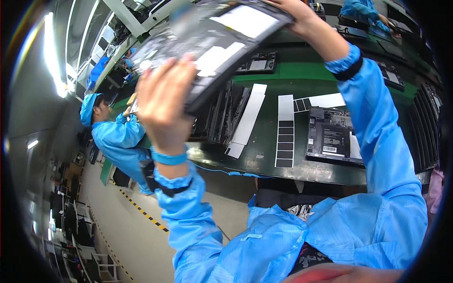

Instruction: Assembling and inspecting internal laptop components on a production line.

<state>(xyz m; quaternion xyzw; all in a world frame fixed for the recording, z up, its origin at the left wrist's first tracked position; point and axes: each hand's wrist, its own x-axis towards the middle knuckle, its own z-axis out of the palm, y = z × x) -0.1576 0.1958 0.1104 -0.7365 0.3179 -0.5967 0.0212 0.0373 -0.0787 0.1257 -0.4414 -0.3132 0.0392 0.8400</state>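
Observation:
Both my hands hold up a black laptop base [222,42], tilted above the workbench, its inner parts and white pads showing; parts of it are smeared by motion. My left hand [165,101] grips the near left edge, fingers lying over the inner side. At the far right corner, my right hand [297,14] has hold of the edge, its fingertips partly cut off by the picture's top. Below on the bench lies another opened laptop base [332,139] with a black battery. Beside it is a white strip of dark square stickers [285,141].
Several laptop bases [224,113] stand on edge in a row, a long white strip [250,115] leaning by them. Another stack [424,127] stands at the right. A co-worker in blue [115,129] works at the left; another person's sleeve [361,9] shows at the far right.

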